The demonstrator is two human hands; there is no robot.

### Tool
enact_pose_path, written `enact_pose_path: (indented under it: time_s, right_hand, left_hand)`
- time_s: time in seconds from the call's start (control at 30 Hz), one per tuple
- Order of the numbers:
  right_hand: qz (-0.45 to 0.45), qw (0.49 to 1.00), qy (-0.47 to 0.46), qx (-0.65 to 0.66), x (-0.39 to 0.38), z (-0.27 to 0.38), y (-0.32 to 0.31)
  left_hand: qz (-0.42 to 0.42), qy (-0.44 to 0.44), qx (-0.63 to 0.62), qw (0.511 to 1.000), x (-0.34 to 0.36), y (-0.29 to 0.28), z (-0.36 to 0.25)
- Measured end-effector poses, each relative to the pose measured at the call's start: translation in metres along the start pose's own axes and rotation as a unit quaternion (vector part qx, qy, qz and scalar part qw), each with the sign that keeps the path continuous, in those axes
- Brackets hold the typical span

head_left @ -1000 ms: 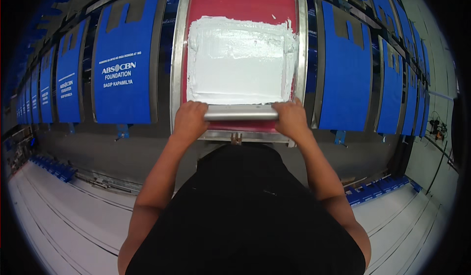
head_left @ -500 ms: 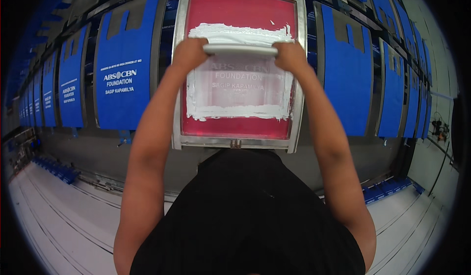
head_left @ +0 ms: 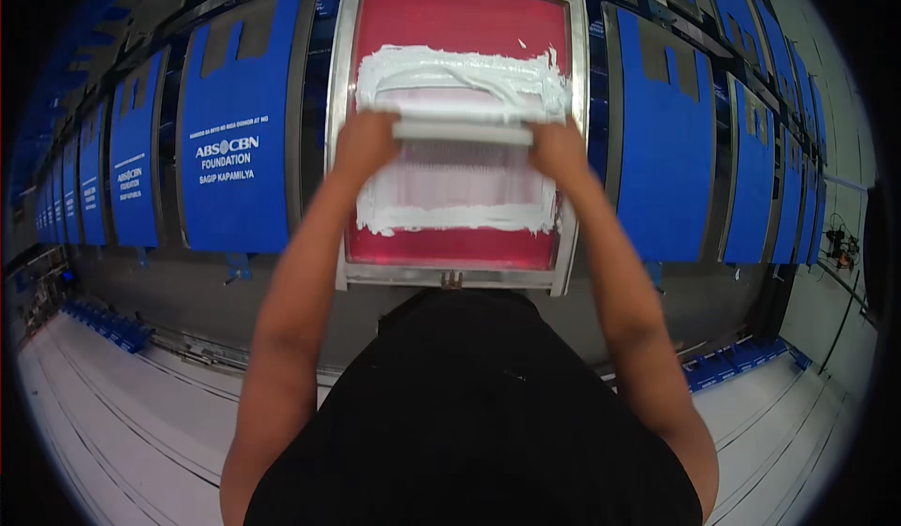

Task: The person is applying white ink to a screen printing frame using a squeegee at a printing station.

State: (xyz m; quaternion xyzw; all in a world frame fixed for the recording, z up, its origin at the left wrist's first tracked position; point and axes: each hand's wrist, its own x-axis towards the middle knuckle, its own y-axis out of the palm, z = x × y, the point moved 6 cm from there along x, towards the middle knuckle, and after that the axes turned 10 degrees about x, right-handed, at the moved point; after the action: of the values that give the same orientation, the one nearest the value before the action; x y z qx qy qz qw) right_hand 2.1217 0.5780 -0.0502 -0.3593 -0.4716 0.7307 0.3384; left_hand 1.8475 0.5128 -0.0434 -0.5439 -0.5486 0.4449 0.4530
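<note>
A pale squeegee (head_left: 465,133) lies crosswise over a screen-printing frame (head_left: 342,132), and both my hands grip it. My left hand (head_left: 368,148) is closed round its left end. Round the right end, my right hand (head_left: 558,153) is closed too, slightly blurred by motion. The frame has metal sides and a red mesh (head_left: 450,249). White ink (head_left: 427,68) is smeared in a thick band beyond the squeegee, with more along the mesh's sides and near end. Between the squeegee and the near band, the mesh looks pale with a thin film of ink.
Rows of blue bags lie on grey boards to both sides. The nearest left bag (head_left: 235,85) carries white print; the nearest right bag (head_left: 664,169) shows plain blue. Hinge clamps (head_left: 451,280) sit on the frame's ends. A pale floor (head_left: 131,432) lies below the table.
Both hands have drawn the squeegee toward me, from the far ink band to nearer the middle of the mesh. A ridged streak of white ink now shows behind it.
</note>
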Motion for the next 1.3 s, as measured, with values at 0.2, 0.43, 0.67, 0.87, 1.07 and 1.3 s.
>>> enact_pose_path:
  time_s: [0.2, 0.43, 0.67, 0.87, 1.07, 1.3]
  right_hand:
    - [0.020, 0.999, 0.014, 0.036, -0.013, 0.011, -0.033]
    - [-0.026, 0.998, -0.032, 0.050, -0.117, 0.029, 0.024]
    - [0.034, 0.999, 0.003, 0.011, 0.059, -0.002, -0.049]
    - [0.103, 0.993, 0.000, 0.054, -0.110, 0.042, -0.001]
    - [-0.009, 1.000, 0.003, 0.018, -0.052, 0.009, 0.014]
    - [0.063, 0.998, 0.003, 0.020, 0.079, 0.000, -0.056]
  left_hand:
    - [0.070, -0.004, -0.015, 0.997, -0.002, -0.029, -0.007]
    - [0.027, 0.035, -0.036, 0.998, -0.111, 0.008, -0.035]
    - [0.069, 0.009, 0.038, 0.997, 0.064, -0.024, 0.004]
    - [0.112, 0.008, -0.060, 0.992, -0.115, -0.020, -0.027]
    - [0.048, -0.011, -0.034, 0.998, -0.044, 0.001, -0.016]
    - [0.103, -0.016, 0.002, 0.995, 0.072, -0.036, 0.011]
